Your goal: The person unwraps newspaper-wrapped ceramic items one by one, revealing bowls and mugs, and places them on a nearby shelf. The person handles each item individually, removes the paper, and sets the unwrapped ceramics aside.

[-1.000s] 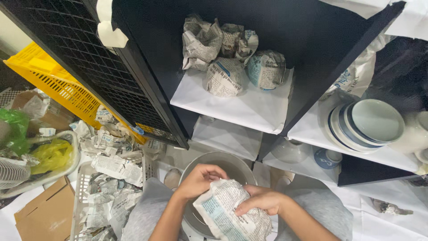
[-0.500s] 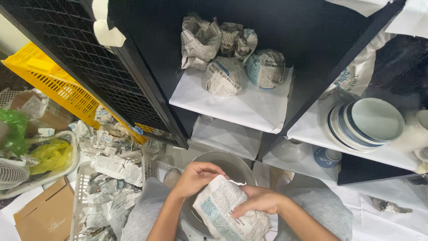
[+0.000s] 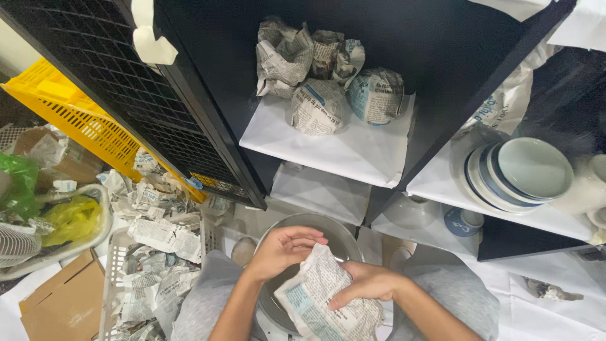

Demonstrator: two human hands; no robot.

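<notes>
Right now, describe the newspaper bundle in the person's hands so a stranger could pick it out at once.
Start at the black shelf unit and drop to the metal bowl on the person's lap. Over it, the left hand and right hand grip a newspaper-wrapped bundle. Unlike the wrapped bundles on the shelf, it is the only one held.

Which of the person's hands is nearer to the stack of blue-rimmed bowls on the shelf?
Right. The right hand grips the newspaper bundle below and left of the stacked bowls; the left hand lies farther left, on the bundle's top.
</notes>
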